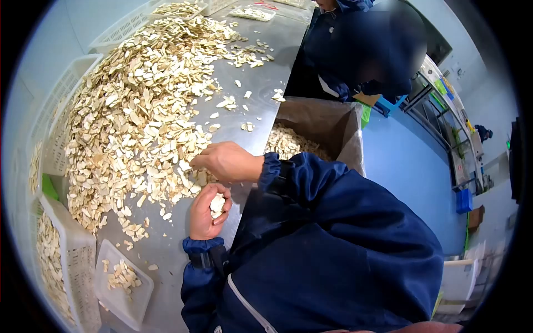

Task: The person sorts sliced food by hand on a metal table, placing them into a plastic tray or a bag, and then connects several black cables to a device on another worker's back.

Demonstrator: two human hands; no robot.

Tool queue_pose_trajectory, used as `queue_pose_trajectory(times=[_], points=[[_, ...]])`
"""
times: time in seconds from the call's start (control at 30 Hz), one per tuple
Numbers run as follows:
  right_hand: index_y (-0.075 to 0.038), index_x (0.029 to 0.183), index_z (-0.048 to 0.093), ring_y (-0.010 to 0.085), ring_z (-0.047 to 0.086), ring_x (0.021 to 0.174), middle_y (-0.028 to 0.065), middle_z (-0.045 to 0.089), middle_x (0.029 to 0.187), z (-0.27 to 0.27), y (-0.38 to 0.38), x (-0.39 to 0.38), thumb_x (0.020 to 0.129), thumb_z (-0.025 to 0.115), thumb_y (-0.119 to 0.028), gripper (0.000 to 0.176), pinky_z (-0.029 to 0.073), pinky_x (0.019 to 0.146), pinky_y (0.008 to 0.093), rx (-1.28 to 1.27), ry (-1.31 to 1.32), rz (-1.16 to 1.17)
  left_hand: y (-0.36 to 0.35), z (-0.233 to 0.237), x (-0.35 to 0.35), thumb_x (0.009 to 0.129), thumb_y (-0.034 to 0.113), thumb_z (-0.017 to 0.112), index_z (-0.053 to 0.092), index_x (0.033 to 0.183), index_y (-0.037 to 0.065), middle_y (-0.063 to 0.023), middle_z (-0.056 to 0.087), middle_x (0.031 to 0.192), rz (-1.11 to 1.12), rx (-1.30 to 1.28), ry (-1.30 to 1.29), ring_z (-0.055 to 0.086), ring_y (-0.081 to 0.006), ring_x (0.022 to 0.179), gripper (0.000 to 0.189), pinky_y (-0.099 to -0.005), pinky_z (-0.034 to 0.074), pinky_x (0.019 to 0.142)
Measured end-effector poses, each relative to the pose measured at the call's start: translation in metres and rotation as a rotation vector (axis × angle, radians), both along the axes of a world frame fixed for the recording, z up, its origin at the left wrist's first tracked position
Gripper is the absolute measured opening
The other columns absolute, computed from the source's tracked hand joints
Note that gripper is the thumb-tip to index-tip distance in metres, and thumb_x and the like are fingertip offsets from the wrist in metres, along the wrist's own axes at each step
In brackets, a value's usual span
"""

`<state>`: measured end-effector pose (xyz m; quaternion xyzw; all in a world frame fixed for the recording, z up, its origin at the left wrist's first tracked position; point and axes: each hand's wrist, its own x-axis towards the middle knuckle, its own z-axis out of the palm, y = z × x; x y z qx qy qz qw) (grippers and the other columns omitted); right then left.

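My left hand [206,213] is closed around a few pale dried slices [217,205], which show between thumb and fingers. Just beyond it, my right hand [226,161] reaches over the near edge of a large heap of the same slices [139,116]. Its fingers are bent together, with the fingertips down at the heap, and whatever they pinch is hidden. The heap lies on a metal table [244,75]. Loose slices are scattered around its edges.
A lined box [355,130] holding more slices stands against the table edge. White baskets [80,250] line the far side, and a white tray [141,302] carries a few slices. Another person in dark blue [361,53] works beside the table.
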<state>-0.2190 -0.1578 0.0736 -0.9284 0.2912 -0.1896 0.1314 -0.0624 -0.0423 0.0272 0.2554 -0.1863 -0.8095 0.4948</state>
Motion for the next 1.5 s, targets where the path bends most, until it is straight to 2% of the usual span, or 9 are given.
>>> queue_pose_trajectory(times=[0.2, 0.33, 0.43, 0.63, 1.03, 1.27, 1.33, 1.37, 1.5], points=[[-0.011, 0.113, 0.072, 0.0356, 0.072, 0.089, 0.0128, 0.073, 0.092, -0.013, -0.003, 0.007, 0.079, 0.071, -0.013, 0.034, 0.058, 0.077, 0.0452, -0.075, -0.102, 0.06, -0.002, -0.003, 0.001, 0.106, 0.023, 0.054, 0.058, 0.107, 0.005, -0.0103, 0.059, 0.1, -0.01, 0.013, -0.003, 0.056, -0.0137, 0.071, 0.019, -0.0178, 0.035, 0.039], [-0.011, 0.103, 0.073, 0.0349, 0.072, 0.084, 0.0125, 0.073, 0.092, -0.008, -0.003, 0.008, 0.088, 0.067, -0.019, 0.018, 0.057, 0.074, 0.0474, 0.088, -0.034, -0.068, -0.003, -0.002, 0.002, 0.105, 0.022, 0.054, 0.057, 0.108, 0.005, -0.0096, 0.059, 0.099, -0.028, -0.009, 0.032, 0.056, -0.0133, 0.07, 0.018, -0.0178, 0.034, 0.039], [-0.013, 0.107, 0.075, 0.0326, 0.07, 0.089, 0.0086, 0.073, 0.092, -0.002, -0.004, 0.002, 0.093, 0.069, -0.023, 0.019, 0.056, 0.076, 0.043, 0.112, -0.018, -0.123, -0.003, -0.001, 0.002, 0.105, 0.021, 0.053, 0.056, 0.109, 0.005, -0.0094, 0.058, 0.098, -0.028, 0.027, 0.041, 0.056, -0.0133, 0.07, 0.017, -0.0178, 0.034, 0.038], [-0.011, 0.102, 0.076, 0.034, 0.067, 0.091, 0.0102, 0.07, 0.094, -0.001, -0.005, -0.003, 0.092, 0.07, -0.022, 0.016, 0.055, 0.077, 0.0458, 0.046, -0.199, -0.099, -0.003, 0.003, 0.003, 0.105, 0.019, 0.05, 0.055, 0.107, 0.004, -0.0106, 0.06, 0.097, -0.003, 0.04, 0.067, 0.057, -0.0137, 0.068, 0.016, -0.0185, 0.034, 0.039], [-0.011, 0.113, 0.074, 0.0334, 0.069, 0.095, 0.0104, 0.071, 0.102, -0.01, -0.019, -0.008, 0.092, 0.069, -0.016, 0.022, 0.056, 0.079, 0.0428, 0.185, -0.141, -0.152, -0.005, 0.001, 0.005, 0.107, 0.02, 0.048, 0.052, 0.105, 0.002, -0.0124, 0.059, 0.097, -0.007, 0.065, 0.128, 0.056, -0.0142, 0.066, 0.018, -0.0187, 0.034, 0.039], [-0.007, 0.107, 0.076, 0.0384, 0.07, 0.087, 0.017, 0.073, 0.093, -0.014, -0.022, -0.008, 0.093, 0.068, -0.024, 0.023, 0.056, 0.077, 0.0445, 0.312, -0.216, -0.162, -0.003, 0.004, 0.004, 0.108, 0.021, 0.046, 0.057, 0.107, 0.001, -0.0116, 0.061, 0.087, 0.014, 0.054, 0.065, 0.048, -0.0088, 0.055, 0.023, -0.0187, 0.031, 0.039], [-0.003, 0.116, 0.074, 0.022, 0.073, 0.081, 0.0148, 0.075, 0.093, -0.007, -0.024, -0.01, 0.097, 0.069, -0.016, 0.023, 0.057, 0.076, 0.0345, 0.447, -0.179, -0.207, -0.003, 0.006, 0.005, 0.108, 0.022, 0.045, 0.059, 0.107, 0.003, -0.01, 0.061, 0.088, 0.006, 0.05, 0.05, 0.043, -0.0079, 0.053, 0.023, -0.0184, 0.027, 0.041], [-0.003, 0.121, 0.073, 0.0162, 0.071, 0.082, 0.0128, 0.076, 0.094, 0.001, -0.023, -0.011, 0.098, 0.068, -0.013, 0.025, 0.057, 0.077, 0.0323, 0.537, -0.17, -0.242, -0.003, 0.0, 0.008, 0.106, 0.021, 0.051, 0.057, 0.107, 0.004, -0.0092, 0.059, 0.099, -0.014, 0.041, 0.103, 0.057, -0.0114, 0.068, 0.019, -0.0177, 0.033, 0.039], [-0.003, 0.127, 0.069, 0.0186, 0.072, 0.088, 0.0134, 0.077, 0.102, 0.009, -0.032, -0.031, 0.098, 0.064, -0.007, 0.029, 0.056, 0.081, 0.0321, 0.407, -0.163, -0.377, -0.005, 0.006, 0.008, 0.106, 0.021, 0.051, 0.057, 0.107, 0.002, -0.0103, 0.058, 0.1, -0.03, 0.064, 0.123, 0.057, -0.0112, 0.071, 0.02, -0.0171, 0.032, 0.04]])
